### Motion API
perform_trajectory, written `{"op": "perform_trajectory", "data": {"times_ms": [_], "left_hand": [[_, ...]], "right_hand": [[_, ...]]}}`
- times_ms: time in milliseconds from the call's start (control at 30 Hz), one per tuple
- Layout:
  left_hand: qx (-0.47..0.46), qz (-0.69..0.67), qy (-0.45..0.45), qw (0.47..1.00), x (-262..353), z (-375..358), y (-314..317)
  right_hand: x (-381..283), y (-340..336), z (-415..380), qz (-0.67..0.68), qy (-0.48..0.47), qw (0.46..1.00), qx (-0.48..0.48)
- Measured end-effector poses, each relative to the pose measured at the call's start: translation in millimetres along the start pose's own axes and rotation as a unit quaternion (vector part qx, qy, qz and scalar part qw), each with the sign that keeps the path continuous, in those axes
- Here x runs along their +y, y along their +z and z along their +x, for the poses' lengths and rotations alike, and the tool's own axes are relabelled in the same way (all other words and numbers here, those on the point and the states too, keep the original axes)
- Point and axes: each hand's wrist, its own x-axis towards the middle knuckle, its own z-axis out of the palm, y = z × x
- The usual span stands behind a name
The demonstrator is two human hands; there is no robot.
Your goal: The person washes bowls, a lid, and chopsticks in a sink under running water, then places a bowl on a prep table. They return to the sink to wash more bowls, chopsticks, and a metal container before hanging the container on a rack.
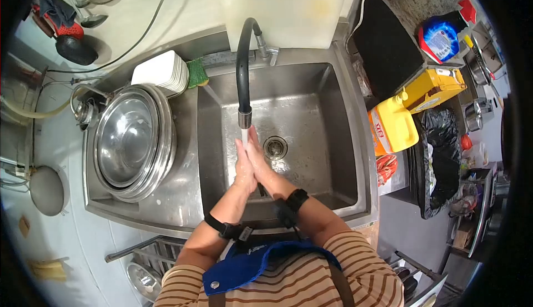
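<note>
My left hand [244, 165] and my right hand [259, 157] are palm to palm under the black flexible faucet [242, 79]. Water runs from its metal tip onto the fingers, which are stretched out and point away from me. Nothing shows between the palms, though their inner sides are hidden. Both hands are over the steel sink [300, 107], just left of its round drain [275, 147]. A black strap is on each forearm.
Nested steel bowls [127, 140] and stacked white containers [161, 71] stand left of the sink, near a green scrubber [197, 73]. A white board [283, 13] leans behind. At right are a yellow jug [393, 124] and a bin with a black bag [441, 157].
</note>
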Motion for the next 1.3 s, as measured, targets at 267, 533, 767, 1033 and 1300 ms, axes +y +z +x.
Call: {"op": "perform_trajectory", "data": {"times_ms": [267, 533, 767, 1033, 1300], "left_hand": [[0.046, 0.093, 0.052, 0.993, -5, -4, 3], [-0.066, 0.064, 0.047, 0.995, -2, 17, -27], [0.014, 0.115, 0.023, 0.993, 30, 1, -11], [-0.102, 0.236, 0.164, 0.952, -7, 7, -32], [0.156, 0.135, 0.159, 0.965, -1, 30, -60]], "right_hand": [[36, -4, 4, 0.142, 0.076, 0.986, -0.046], [13, 16, -15, 0.087, 0.039, 0.995, -0.026], [15, 29, -33, 0.066, -0.013, 0.998, -0.004], [29, 8, 0, 0.301, 0.079, 0.949, 0.045], [42, 23, -14, 0.401, 0.117, 0.905, -0.086]]}}
